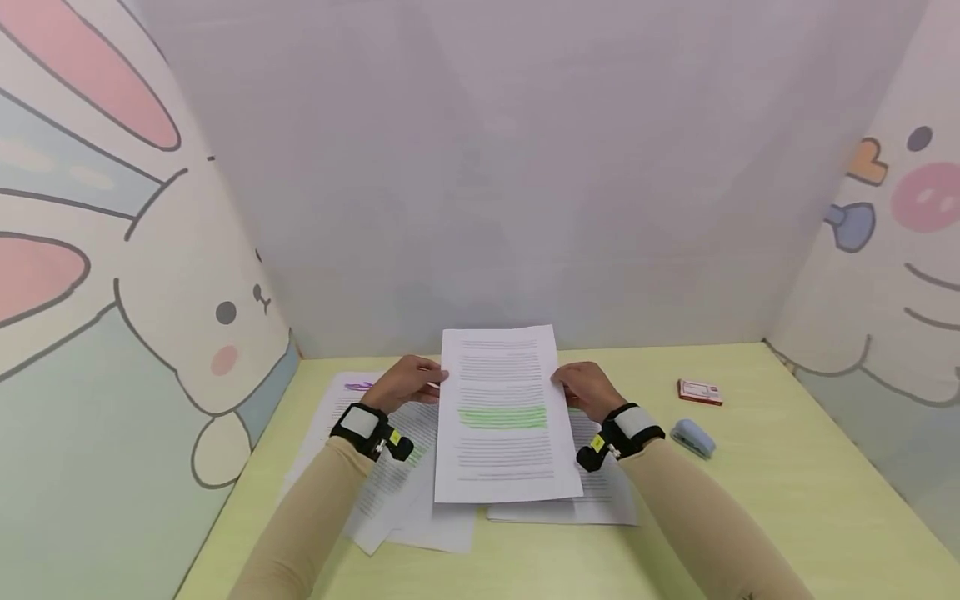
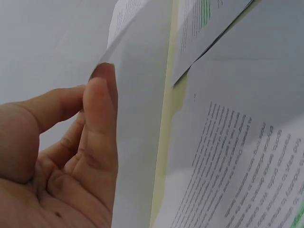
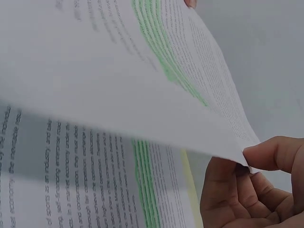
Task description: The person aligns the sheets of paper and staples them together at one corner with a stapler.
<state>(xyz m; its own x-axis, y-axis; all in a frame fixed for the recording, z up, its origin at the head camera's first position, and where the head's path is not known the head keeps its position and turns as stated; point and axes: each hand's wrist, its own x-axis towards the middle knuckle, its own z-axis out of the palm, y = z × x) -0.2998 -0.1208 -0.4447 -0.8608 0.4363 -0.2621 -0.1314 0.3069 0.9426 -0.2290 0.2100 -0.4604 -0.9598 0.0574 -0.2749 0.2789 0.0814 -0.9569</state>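
A printed sheet of paper (image 1: 498, 462) with a band of green highlighter across its middle is held up above the table, facing me. My left hand (image 1: 408, 382) pinches its left edge between thumb and fingers. On the opposite edge, my right hand (image 1: 588, 390) grips the sheet the same way. In the right wrist view the sheet (image 3: 95, 85) bows, with thumb and curled fingers of the right hand (image 3: 256, 183) on its edge. The left wrist view has the left hand (image 2: 71, 142) at the sheet's edge, the paper's blank back showing beside the fingers.
Overlapping printed pages (image 1: 397, 492) lie under the left forearm, one with a purple mark. Another stack of pages (image 1: 562, 512) is partly hidden beneath the raised sheet. A blue stapler (image 1: 693, 437) and a small red-and-white box (image 1: 700, 392) sit on the right of the pale yellow table (image 1: 810, 500).
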